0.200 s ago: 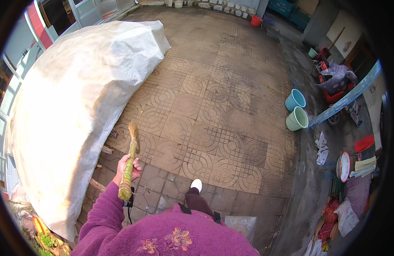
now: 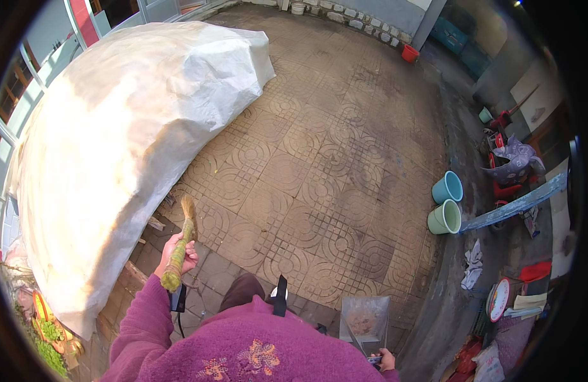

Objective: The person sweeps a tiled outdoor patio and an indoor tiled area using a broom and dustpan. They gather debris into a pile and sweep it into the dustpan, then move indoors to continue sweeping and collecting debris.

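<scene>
My left hand [image 2: 180,253] is closed around the middle of a short hand broom [image 2: 175,267]. The broom's thick handle is wrapped in green and yellow, and its straw-coloured bristles point away from me, in the air beside the sheet-covered heap. Low on the right, my right hand [image 2: 387,360] is closed at the handle end of a grey dustpan [image 2: 365,316]; part of that hand and grip is hidden by my purple sleeve. Some reddish-brown matter shows inside the pan.
A large heap under a whitish plastic sheet [image 2: 147,121] fills the left side. Patterned paving tiles [image 2: 294,184] stretch ahead. To the right stand a blue bucket [image 2: 448,187] and a pale green bucket [image 2: 444,218], near a blue post [image 2: 517,204]. A red bucket [image 2: 409,53] stands far off.
The dustpan and my right hand have come into view at lower right. The broom, still in my left hand, sits slightly lower and further left. The whole view has shifted and turned a little.
</scene>
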